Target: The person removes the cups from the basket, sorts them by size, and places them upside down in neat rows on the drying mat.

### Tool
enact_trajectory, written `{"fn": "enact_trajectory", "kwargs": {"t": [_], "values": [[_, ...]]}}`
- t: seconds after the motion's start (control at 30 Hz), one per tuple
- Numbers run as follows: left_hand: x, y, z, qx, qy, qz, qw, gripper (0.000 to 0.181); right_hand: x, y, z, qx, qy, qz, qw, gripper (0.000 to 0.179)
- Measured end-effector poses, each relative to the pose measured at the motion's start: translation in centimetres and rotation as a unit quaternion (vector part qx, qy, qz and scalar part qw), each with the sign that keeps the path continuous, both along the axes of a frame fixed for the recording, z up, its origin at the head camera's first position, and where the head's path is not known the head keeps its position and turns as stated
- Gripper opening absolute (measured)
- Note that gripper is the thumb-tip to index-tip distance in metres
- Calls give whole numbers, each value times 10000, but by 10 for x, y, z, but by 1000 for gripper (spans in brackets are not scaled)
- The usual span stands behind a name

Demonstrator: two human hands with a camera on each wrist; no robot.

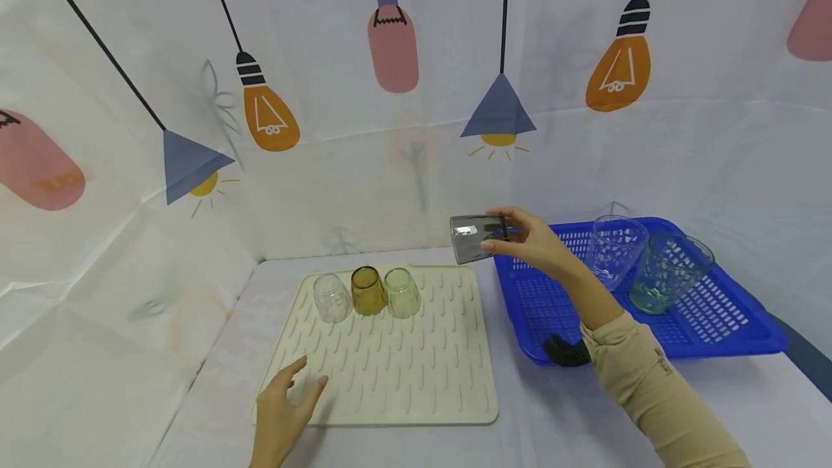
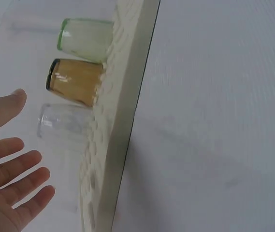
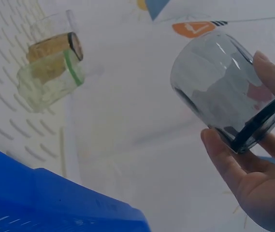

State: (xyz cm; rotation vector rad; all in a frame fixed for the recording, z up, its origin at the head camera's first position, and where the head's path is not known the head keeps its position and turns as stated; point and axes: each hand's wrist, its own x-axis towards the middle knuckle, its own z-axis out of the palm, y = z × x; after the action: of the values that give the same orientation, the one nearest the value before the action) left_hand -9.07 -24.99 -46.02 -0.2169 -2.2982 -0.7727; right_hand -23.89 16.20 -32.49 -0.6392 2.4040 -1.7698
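Note:
My right hand (image 1: 529, 243) grips a smoky grey glass (image 1: 473, 238) near its thick base, holding it sideways in the air between the mat and the basket. In the right wrist view the grey glass (image 3: 224, 87) is tilted, thumb on one side and fingers on the other. A cream ridged drying mat (image 1: 390, 381) carries three upside-down glasses in a row: a clear one (image 1: 332, 300), an amber one (image 1: 368, 292) and a pale green one (image 1: 403, 295). Over the mat's front left corner, my left hand (image 1: 282, 406) hangs with fingers apart and nothing in them.
A blue plastic basket (image 1: 734, 341) stands on the right, holding a clear glass (image 1: 614, 248) and a green-tinted glass (image 1: 669, 273). Something black (image 1: 567, 350) shows at its front edge, partly behind the right sleeve. A white printed sheet (image 1: 364, 186) hangs behind the table.

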Motion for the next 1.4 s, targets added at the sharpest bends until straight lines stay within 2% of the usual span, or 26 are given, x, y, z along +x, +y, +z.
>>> {"fn": "enact_trajectory", "kwargs": {"t": [0.1,0.23,0.33,0.43,0.7,0.87,0.97,1.03,1.27,1.4], "values": [[3,-15,0,-135,-250,127,9995,48,-8,-1,-1,24,-24,61,10000,63],[6,-35,-1,-172,-1035,421,9936,51,-20,-2,-1,200,-8,27,9998,64],[7,-48,-1,-193,-1905,640,9794,55,-29,-5,-4,447,156,-43,9989,65],[7,-59,-1,-220,-2579,709,9633,60,-37,-9,-7,654,296,-85,9974,65],[3,-72,-8,191,-3409,772,9367,59,-52,-23,-17,1008,454,-190,9937,68],[1,-73,-12,351,-3697,891,9242,57,-55,-32,-24,1227,585,-178,9906,67],[0,-75,-15,442,-3750,990,9207,56,-57,-38,-27,1309,628,-174,9893,67],[0,-77,-16,523,-3716,1020,9213,54,-59,-41,-30,1347,632,-172,9887,66],[2,-81,-18,786,-3447,871,9313,49,-64,-53,-34,1473,633,-121,9870,67],[2,-82,-20,870,-3418,889,9315,50,-65,-58,-37,1585,629,-112,9853,68]]}}
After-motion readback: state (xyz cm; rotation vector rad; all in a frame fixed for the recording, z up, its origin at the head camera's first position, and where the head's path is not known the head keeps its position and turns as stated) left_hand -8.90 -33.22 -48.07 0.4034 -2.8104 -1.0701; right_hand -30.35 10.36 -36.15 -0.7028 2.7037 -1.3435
